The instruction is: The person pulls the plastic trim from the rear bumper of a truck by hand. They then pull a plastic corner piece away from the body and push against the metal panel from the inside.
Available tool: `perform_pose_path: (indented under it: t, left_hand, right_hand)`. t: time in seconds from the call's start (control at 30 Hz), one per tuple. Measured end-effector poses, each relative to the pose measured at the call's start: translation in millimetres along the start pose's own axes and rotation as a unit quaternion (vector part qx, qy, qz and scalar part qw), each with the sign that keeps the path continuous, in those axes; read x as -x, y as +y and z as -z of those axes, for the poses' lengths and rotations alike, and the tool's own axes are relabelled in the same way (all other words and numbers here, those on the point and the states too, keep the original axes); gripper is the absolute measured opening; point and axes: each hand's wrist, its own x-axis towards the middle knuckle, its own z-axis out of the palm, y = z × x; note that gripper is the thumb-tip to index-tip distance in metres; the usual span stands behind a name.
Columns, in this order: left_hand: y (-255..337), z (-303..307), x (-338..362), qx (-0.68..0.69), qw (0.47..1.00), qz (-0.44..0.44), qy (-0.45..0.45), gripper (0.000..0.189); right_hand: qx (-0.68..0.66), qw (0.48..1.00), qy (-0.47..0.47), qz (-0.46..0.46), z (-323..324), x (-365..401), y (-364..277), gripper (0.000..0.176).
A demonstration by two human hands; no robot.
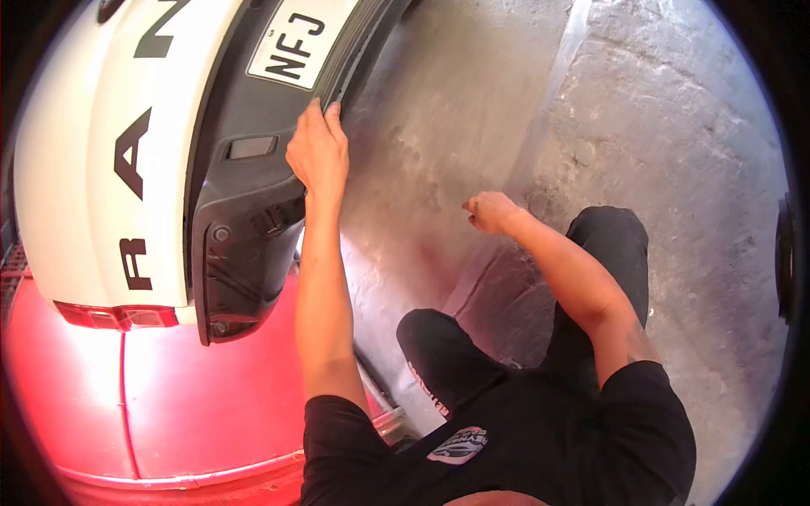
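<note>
The white tailgate (93, 169) of a vehicle, with large black letters, fills the upper left of the view. Along it runs a black rear bumper (240, 185) carrying a licence plate (302, 42). My left hand (319, 156) grips the bumper's outer edge near the plate, its fingertips pressed on the black plastic and part of the hand's grip hidden. Over the floor to the right, away from the bumper, my right hand (492, 211) is closed with the fingers curled in. Whatever it may hold is too small to make out.
A large shiny red curved surface (202, 388) lies below the bumper's end at lower left. A red tail light (114, 316) sits at the tailgate's corner. Grey, worn concrete floor (675, 169) spreads across the right. My bent knees (447, 354) are in the lower middle.
</note>
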Motion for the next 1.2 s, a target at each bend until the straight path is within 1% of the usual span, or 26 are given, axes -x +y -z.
perform_pose_path:
  t: [0.03,0.17,0.27,0.3,0.33,0.4,0.47,0.5,0.57,0.6,0.67,0.8,0.9,0.97,1.0,1.07,1.1,1.17,1.2]
  left_hand:
    - [1,-1,-1,-0.014,1.0,0.003,-0.002,0.04]
    - [3,-3,-4,-0.067,0.998,-0.009,-0.01,0.035]
    - [1,-7,-5,-0.081,0.997,-0.019,-0.001,0.039]
    - [1,-8,-5,-0.085,0.996,-0.023,-0.006,0.039]
    - [0,-8,-5,-0.08,0.997,-0.019,-0.005,0.04]
    - [-1,-9,-5,-0.079,0.997,-0.02,-0.006,0.04]
    - [1,-6,-5,-0.012,1.0,-0.011,0.01,0.044]
    - [4,-4,-6,-0.014,1.0,-0.016,0.009,0.044]
    - [10,-2,-4,-0.047,0.997,-0.063,0.018,0.047]
    - [9,-5,-6,-0.049,0.997,-0.066,0.016,0.047]
    - [8,-13,-8,-0.086,0.995,-0.048,-0.005,0.048]
    - [7,-15,-8,-0.104,0.994,-0.036,-0.022,0.045]
    - [6,-15,-9,-0.094,0.994,-0.05,-0.012,0.044]
    - [5,-15,-8,-0.093,0.994,-0.05,-0.005,0.047]
    - [4,-15,-8,-0.093,0.994,-0.053,-0.01,0.047]
    - [2,-11,-10,-0.067,0.995,-0.075,-0.016,0.056]
    - [1,-8,-10,-0.068,0.995,-0.076,-0.021,0.056]
    - [1,-3,-12,-0.032,0.994,-0.077,-0.074,0.057]
    - [2,1,-11,-0.024,0.994,-0.073,-0.08,0.055]
  right_hand:
    - [0.003,1.0,0.007,0.017,-4,-1,1,0.026]
    - [-0.015,0.999,0.015,0.035,-13,-7,-4,0.023]
    - [-0.016,0.999,0.006,0.031,-11,-10,-8,0.022]
    - [-0.028,0.999,0.027,0.035,-11,-12,-8,0.022]
    - [-0.039,0.997,0.048,0.04,-10,-13,-8,0.022]
    - [-0.048,0.997,0.049,0.037,-4,-14,-9,0.022]
    - [-0.054,0.997,0.053,0.032,-2,-14,-10,0.022]
    - [-0.054,0.996,0.059,0.034,-2,-15,-9,0.022]
    - [-0.056,0.995,0.068,0.037,2,-15,-10,0.022]
    - [-0.06,0.996,0.06,0.032,5,-13,-10,0.022]
    - [-0.067,0.996,0.052,0.026,5,-14,-9,0.022]
    - [-0.067,0.996,0.056,0.02,9,-17,-7,0.022]
    - [-0.079,0.994,0.068,0.023,13,-17,-9,0.022]
    - [-0.091,0.993,0.07,0.019,13,-18,-9,0.022]
    - [-0.092,0.992,0.078,0.022,12,-18,-9,0.022]
    - [-0.097,0.991,0.086,0.023,11,-18,-10,0.023]
    - [-0.097,0.991,0.086,0.027,12,-17,-11,0.023]
    - [-0.1,0.991,0.084,0.029,13,-15,-11,0.024]
    - [-0.115,0.989,0.088,0.036,14,-14,-12,0.027]
